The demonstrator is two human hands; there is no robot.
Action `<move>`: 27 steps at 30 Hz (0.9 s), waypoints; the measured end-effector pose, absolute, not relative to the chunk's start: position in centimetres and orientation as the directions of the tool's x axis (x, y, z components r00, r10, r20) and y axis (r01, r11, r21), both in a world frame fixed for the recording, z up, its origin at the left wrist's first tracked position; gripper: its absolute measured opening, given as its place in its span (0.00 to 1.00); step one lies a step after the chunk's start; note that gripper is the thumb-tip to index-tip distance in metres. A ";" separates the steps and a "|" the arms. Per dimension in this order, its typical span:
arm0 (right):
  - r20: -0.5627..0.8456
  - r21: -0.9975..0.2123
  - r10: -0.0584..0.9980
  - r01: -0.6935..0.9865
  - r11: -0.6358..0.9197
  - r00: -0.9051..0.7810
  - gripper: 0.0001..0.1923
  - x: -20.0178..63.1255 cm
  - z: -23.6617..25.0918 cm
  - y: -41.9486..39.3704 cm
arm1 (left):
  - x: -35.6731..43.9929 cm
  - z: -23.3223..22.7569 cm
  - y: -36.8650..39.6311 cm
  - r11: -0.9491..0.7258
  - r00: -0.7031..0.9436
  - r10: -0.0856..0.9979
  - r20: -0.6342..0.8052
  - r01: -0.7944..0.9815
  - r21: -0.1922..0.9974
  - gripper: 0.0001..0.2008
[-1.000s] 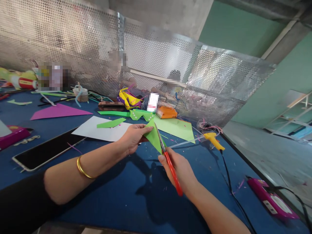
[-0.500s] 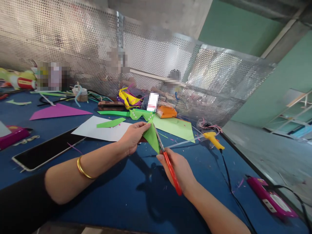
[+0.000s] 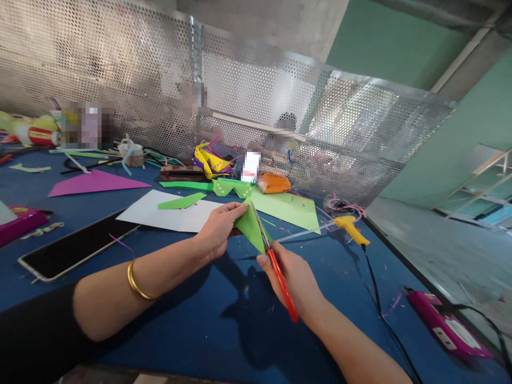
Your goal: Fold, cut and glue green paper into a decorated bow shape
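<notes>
Little has moved in half a second: only the bright green pointed paper piece (image 3: pixel 248 226) has swung slightly, a sliver now showing right of the blades, as my left hand (image 3: pixel 220 226) pinches its upper edge and my right hand (image 3: pixel 298 269) grips one pair of red-handled metal scissors (image 3: pixel 281 280) across it, above the blue counter (image 3: pixel 192 330). Blue surface stretches between my forearms to the near edge, giving room, while the right edge runs past one yellow glue gun (image 3: pixel 352 230). Beyond my hands lie one white paper sheet (image 3: pixel 146 214) and one pale green sheet (image 3: pixel 288 210).
</notes>
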State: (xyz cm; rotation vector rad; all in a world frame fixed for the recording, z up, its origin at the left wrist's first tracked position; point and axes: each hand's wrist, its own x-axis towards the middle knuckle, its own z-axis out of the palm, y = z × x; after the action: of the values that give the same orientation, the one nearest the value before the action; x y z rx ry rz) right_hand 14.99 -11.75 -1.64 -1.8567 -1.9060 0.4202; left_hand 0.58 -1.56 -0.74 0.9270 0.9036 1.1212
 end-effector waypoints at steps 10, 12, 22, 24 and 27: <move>0.061 -0.526 0.998 0.850 0.024 0.010 0.15 14.9 -2.0 -11.6 | 0.6 -1.0 -1.5 0.180 0.208 0.971 -0.115 -0.328 0.927 0.09; 0.092 -0.525 0.996 0.849 0.056 -0.008 0.15 15.0 -2.1 -11.6 | 0.6 -1.1 -1.6 0.177 0.210 0.971 -0.112 -0.326 0.928 0.09; 0.077 -0.512 0.997 0.858 0.027 0.015 0.14 15.1 -1.9 -11.5 | 0.8 -1.3 -2.0 0.189 0.232 0.966 -0.118 -0.314 0.931 0.08; 0.074 -0.514 0.997 0.858 0.015 0.027 0.14 15.0 -1.9 -11.5 | 0.8 -1.3 -1.9 0.197 0.231 0.965 -0.127 -0.314 0.929 0.08; 0.082 -0.537 0.996 0.843 0.013 0.036 0.14 14.9 -2.2 -11.4 | 0.8 -1.3 -1.9 0.203 0.232 0.964 -0.132 -0.317 0.927 0.09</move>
State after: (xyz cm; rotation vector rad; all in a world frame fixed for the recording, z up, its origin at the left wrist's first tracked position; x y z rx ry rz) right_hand 14.91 -11.41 -2.16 -1.8779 -1.8548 0.4579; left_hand 0.81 -1.89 -1.32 0.9275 0.8871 1.0801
